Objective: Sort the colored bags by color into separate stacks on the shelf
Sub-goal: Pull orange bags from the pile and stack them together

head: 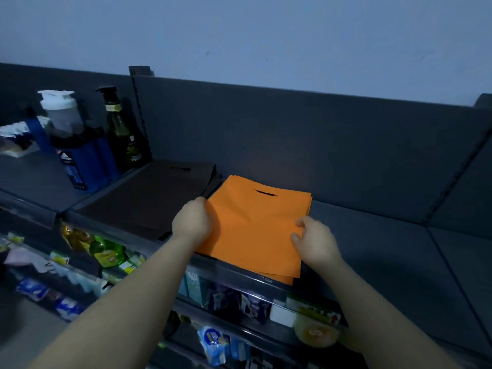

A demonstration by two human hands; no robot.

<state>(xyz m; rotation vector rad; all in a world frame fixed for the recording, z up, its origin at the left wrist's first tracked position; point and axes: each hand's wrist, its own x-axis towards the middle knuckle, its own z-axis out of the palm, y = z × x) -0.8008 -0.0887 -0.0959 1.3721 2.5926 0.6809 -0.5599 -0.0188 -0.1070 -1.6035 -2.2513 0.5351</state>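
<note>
Late stage of sorting, seen from beside the person. Two piles lie side by side on the dark grey metal shelf (386, 249): a stack of flat orange carrier bags (255, 230) at the centre and, at its nine-to-ten o'clock, a stack of flat dark carrier bags (149, 198) (black or deep brown; the dim light does not settle it). The two piles touch or nearly touch along their shared edge. No loose or mixed bags show on the shelf, so the separation appears largely done; what seems left is squaring the orange pile.

The left hand (193, 221) is curled over the orange pile's left edge at nine o'clock, grasping it. The right hand (315, 242) pinches the right edge at three o'clock between thumb and fingers.

The orange bags are thin, matte and limp, each with a narrow die-cut handle slot (266, 193) near the twelve o'clock end. Their layers are slightly fanned at the far right corner, and the near edge overhangs the shelf lip at six o'clock. A tall green pump bottle (123, 139) stands beyond the dark pile, at ten o'clock.
</note>
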